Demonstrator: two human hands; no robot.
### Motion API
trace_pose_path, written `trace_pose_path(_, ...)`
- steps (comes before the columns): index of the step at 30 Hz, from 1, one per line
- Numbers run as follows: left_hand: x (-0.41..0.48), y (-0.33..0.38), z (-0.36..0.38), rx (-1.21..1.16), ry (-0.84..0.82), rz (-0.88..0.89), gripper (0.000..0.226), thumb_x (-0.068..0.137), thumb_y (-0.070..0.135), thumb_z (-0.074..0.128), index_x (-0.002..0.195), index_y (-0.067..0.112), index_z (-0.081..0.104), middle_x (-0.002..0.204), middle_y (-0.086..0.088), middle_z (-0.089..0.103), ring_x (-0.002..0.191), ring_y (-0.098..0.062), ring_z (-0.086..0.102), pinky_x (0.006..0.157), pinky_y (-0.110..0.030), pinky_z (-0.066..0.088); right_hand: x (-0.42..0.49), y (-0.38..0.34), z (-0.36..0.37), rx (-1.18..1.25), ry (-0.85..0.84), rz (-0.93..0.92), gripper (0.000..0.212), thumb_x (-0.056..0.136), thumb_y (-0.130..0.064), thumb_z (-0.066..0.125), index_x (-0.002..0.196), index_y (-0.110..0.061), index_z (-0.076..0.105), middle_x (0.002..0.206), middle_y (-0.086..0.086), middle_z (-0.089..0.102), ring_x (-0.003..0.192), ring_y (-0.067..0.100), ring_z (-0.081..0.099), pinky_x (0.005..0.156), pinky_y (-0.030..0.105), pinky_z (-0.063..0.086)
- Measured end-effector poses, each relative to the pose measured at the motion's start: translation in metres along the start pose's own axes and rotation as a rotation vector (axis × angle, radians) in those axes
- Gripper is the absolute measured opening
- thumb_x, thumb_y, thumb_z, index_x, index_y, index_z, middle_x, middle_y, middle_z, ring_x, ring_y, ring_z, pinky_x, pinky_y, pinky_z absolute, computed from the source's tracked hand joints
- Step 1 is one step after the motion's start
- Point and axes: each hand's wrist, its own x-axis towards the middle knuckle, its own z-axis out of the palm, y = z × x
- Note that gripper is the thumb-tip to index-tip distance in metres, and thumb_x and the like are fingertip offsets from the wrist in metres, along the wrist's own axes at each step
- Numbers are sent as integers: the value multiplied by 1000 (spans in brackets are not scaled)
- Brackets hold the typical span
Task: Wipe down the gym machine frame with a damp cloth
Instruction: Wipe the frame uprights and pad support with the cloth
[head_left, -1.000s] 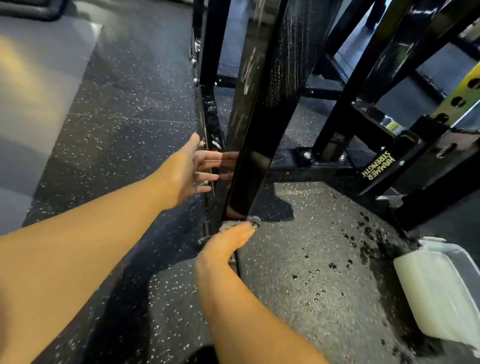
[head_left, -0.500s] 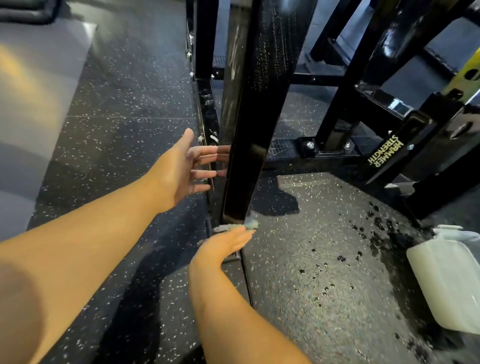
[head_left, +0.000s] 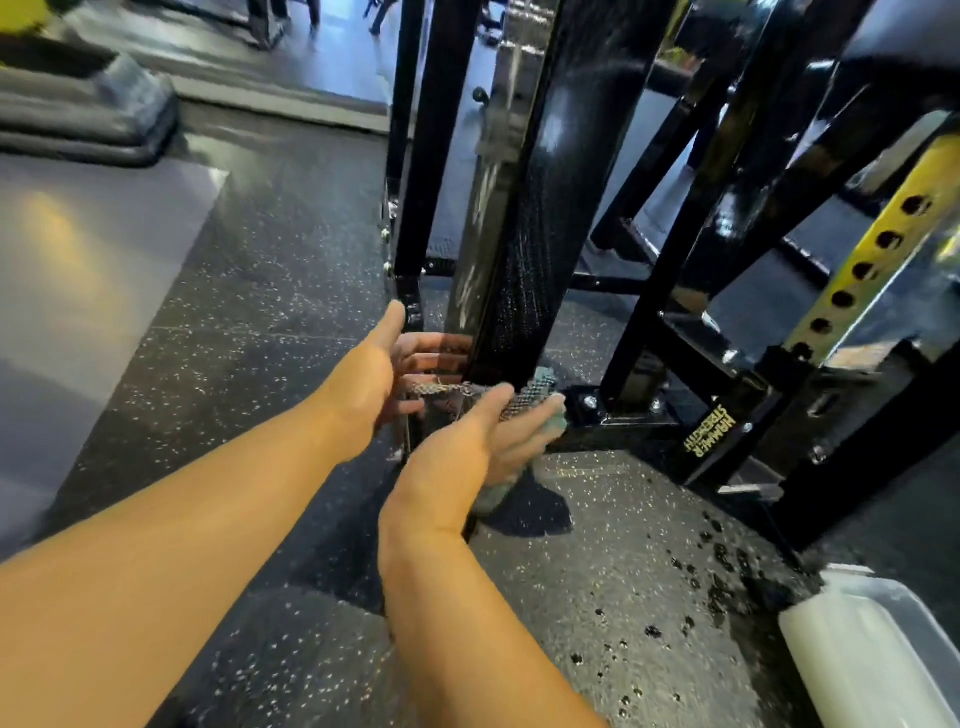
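Pressing in low at the foot of the black frame upright (head_left: 540, 234), both bare hands are at work. The left hand (head_left: 400, 364) is wide, fingers straight and spread, tips against the upright's left face just above the base. The right hand (head_left: 488, 441) sits just below and to the right, holding the cloth (head_left: 527, 397): thumb on top, fingers underneath, teal fabric with a mesh side caught between them and touching the bottom of the upright. A loose end hangs out under the palm. That patch is motion-blurred, so I can't tell how tight the hold is. Right of the cloth there's a bolted base plate (head_left: 618, 415), and past it a slanted bar carrying the yellow Hammer Strength label (head_left: 709, 431). A yellow bar with holes (head_left: 872, 254) rises at far right. Speckled rubber floor (head_left: 260, 338) all round, dark wet spots (head_left: 717, 566) off to the right, and a white plastic container (head_left: 872, 654) in the bottom right corner.
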Motion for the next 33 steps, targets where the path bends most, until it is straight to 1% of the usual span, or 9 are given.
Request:
trace_pose_path(3, 0, 36, 2, -62, -34, 118, 67, 95, 60, 14, 102, 24, 69, 113, -5, 68, 112, -24, 57, 85, -38, 45, 4, -25, 2, -47, 43, -518, 67, 84, -70, 25, 138, -60, -13, 153, -22, -23, 147, 10, -9, 119, 47, -3)
trace_pose_path(5, -4, 67, 5, -125, -31, 208, 68, 95, 59, 15, 104, 20, 70, 114, -10, 67, 114, -29, 58, 101, -47, 41, 19, -35, -3, -198, 34, -928, 65, 95, -62, 26, 149, -45, -6, 156, -12, -26, 148, 18, -14, 118, 47, -8)
trace_pose_path(10, -15, 111, 10, -32, 43, 336, 64, 95, 58, 8, 110, 30, 63, 112, 4, 65, 111, -17, 57, 97, -38, 41, 63, -11, -31, -589, 47, -1563, 51, 102, -42, 28, 151, -37, 12, 161, 3, -8, 148, 29, -5, 119, 47, -3)
trace_pose_path(16, -20, 144, 22, -212, -16, 358, 59, 94, 61, 23, 110, 27, 69, 115, 2, 68, 107, -15, 63, 94, -39, 46, 82, -155, -26, -479, 113, -1647, 73, 90, -70, 34, 151, -34, 15, 160, 1, -14, 148, 29, -7, 118, 54, -1)
trace_pose_path(19, -17, 173, 22, -285, -11, 424, 58, 94, 61, 21, 123, 25, 57, 124, 4, 61, 113, -12, 57, 90, -34, 43, 89, -217, -27, -494, 133, -1668, 68, 91, -64, 37, 148, -31, 20, 161, 1, -4, 147, 23, -12, 119, 52, -1)
trace_pose_path(22, -21, 212, 27, -272, -138, 413, 67, 94, 63, 14, 121, 21, 59, 117, -5, 66, 107, -21, 63, 89, -38, 47, 92, -196, -37, -573, 57, -1728, 63, 95, -61, 33, 149, -30, 21, 161, 0, -8, 148, 26, -8, 119, 48, -3)
trace_pose_path(25, -21, 226, 32, -190, -86, 363, 72, 93, 65, 11, 124, 20, 57, 120, -8, 64, 105, -20, 60, 93, -38, 46, 101, -158, -54, -690, -49, -1886, 57, 97, -56, 32, 148, -31, 25, 162, -2, -7, 149, 28, -2, 119, 49, 0)
trace_pose_path(29, -23, 226, 38, -151, -148, 358, 68, 93, 64, 13, 105, 22, 66, 95, -1, 72, 86, -16, 65, 77, -33, 48, 112, -221, -51, -618, -18, -1932, 54, 97, -56, 33, 144, -30, 29, 156, 6, 16, 148, 25, -2, 119, 50, 1)
trace_pose_path(33, -25, 231, 44, -177, -63, 388, 59, 93, 64, 10, 86, 30, 58, 70, 6, 57, 72, -8, 42, 63, -25, 29, 113, -308, -39, -465, 89, -1803, 58, 97, -55, 34, 146, -25, 27, 154, 10, 13, 145, 35, 1, 118, 42, -9)
